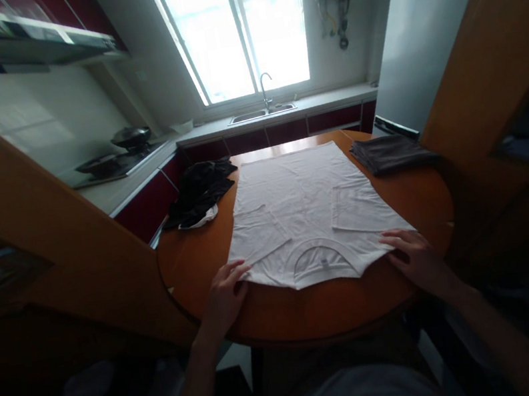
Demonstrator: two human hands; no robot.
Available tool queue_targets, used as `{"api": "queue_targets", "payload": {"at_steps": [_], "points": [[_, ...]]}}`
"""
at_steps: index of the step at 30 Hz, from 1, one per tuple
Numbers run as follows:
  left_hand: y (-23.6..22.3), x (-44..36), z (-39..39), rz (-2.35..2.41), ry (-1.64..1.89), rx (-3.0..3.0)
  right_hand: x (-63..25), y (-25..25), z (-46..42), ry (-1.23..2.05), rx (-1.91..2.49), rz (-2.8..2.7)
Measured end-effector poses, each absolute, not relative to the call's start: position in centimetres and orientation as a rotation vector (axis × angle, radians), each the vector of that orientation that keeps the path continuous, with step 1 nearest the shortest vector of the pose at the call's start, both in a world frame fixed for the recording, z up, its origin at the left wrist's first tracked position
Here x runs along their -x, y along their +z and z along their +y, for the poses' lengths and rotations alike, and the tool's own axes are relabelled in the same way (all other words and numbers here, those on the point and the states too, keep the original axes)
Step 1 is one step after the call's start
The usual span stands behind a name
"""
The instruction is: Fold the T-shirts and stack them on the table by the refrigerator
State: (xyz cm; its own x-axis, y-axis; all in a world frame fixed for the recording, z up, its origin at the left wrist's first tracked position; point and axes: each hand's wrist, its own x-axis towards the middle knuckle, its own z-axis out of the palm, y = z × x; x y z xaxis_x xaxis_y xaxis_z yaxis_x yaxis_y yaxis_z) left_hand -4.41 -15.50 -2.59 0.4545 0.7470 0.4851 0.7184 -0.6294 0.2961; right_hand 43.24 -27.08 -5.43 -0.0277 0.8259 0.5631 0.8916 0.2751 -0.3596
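A white T-shirt (297, 185) lies spread flat on the round wooden table, its neckline toward me and both sleeves folded in over the body. At its near left shoulder corner, my left hand (224, 294) pinches the fabric between fingers and thumb. My right hand (418, 260) does the same at the near right shoulder corner, fingers on top and thumb at the edge. Between the two hands, the ribbed collar rests near the table's front edge.
Dark crumpled clothes (202, 188) with a white piece lie at the left of the wooden table (324, 313). A folded dark grey garment (391, 153) sits at the right. Behind are a sink (251, 116), a stove with a pan (131, 137) and a fridge (414, 44).
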Motion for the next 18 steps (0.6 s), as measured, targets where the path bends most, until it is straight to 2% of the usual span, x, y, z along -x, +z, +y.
{"api": "queue_targets", "payload": {"at_steps": [6,18], "points": [[-2.2,6.0,-14.0,1.106,0.807,-2.703,-45.2,-5.5,-26.5,-0.142,1.493,-1.970],[-1.1,6.3,-14.5,1.019,0.716,-2.610,-46.2,-5.1,-26.4,0.078,1.422,-2.040]]}}
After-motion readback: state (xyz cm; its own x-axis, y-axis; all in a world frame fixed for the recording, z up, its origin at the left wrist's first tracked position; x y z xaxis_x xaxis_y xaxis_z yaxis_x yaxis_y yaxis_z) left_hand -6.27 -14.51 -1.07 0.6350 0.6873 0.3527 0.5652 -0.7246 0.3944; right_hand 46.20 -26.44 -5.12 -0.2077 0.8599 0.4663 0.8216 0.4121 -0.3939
